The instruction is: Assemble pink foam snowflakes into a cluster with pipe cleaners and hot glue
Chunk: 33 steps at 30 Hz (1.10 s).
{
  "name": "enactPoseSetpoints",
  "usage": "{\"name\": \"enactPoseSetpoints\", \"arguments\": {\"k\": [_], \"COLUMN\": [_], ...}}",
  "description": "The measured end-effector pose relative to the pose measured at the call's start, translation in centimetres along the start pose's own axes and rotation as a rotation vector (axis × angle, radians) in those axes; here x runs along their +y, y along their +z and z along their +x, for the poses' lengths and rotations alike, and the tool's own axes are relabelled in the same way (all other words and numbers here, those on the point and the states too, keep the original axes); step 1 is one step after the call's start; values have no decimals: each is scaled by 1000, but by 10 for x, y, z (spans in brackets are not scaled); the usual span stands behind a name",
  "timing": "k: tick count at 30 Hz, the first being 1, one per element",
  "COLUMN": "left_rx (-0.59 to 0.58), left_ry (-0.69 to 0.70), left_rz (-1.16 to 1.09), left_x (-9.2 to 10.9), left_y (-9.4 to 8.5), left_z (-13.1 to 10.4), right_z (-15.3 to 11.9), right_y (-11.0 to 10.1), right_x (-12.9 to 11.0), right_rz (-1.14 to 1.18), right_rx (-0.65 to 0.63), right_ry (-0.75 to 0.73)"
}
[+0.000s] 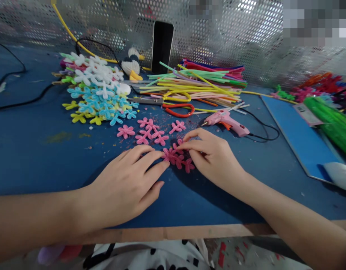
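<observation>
Near the table's front, a cluster of pink pipe-cleaner flowers [179, 161] lies between my two hands. My left hand [130, 180] rests palm down with its fingers stretched out, its fingertips touching the left side of this cluster. From the right, my right hand [211, 153] pinches a pink pipe-cleaner flower [178, 146] at the cluster's upper edge; its fingertips partly hide the flower. Just behind my hands are several more loose pink flowers [145, 134], flat on the blue table [63, 161].
White, blue and yellow flowers [101, 93] are heaped at back left. Scissors [158, 101] lie beside a bundle of pipe cleaners [201, 86]. A pink glue gun [227, 120] with a black cord sits right. Behind stand a phone [162, 47] and a small plush toy [131, 67].
</observation>
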<state>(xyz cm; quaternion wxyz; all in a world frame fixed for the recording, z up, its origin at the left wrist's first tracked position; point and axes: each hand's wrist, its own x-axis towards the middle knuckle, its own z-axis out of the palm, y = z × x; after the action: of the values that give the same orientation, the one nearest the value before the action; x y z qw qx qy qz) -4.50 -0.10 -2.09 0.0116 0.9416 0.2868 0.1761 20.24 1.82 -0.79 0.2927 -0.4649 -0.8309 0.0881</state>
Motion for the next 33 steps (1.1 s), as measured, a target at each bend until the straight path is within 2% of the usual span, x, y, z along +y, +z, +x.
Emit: {"name": "enactPoseSetpoints", "arguments": {"k": [6,12,33], "left_rx": [2,-4,-9], "left_ry": [-5,-9,-11], "left_rz": [-1,-15,-21], "left_x": [0,0,-1], "left_y": [0,-1,1], "left_z": [0,0,1], "right_z": [1,1,1], "right_y": [1,2,1], "right_x": [-3,-3,-4], "right_rz": [12,52,124], "right_rx": [22,-17,-66], "right_ry": [76,37,67]}}
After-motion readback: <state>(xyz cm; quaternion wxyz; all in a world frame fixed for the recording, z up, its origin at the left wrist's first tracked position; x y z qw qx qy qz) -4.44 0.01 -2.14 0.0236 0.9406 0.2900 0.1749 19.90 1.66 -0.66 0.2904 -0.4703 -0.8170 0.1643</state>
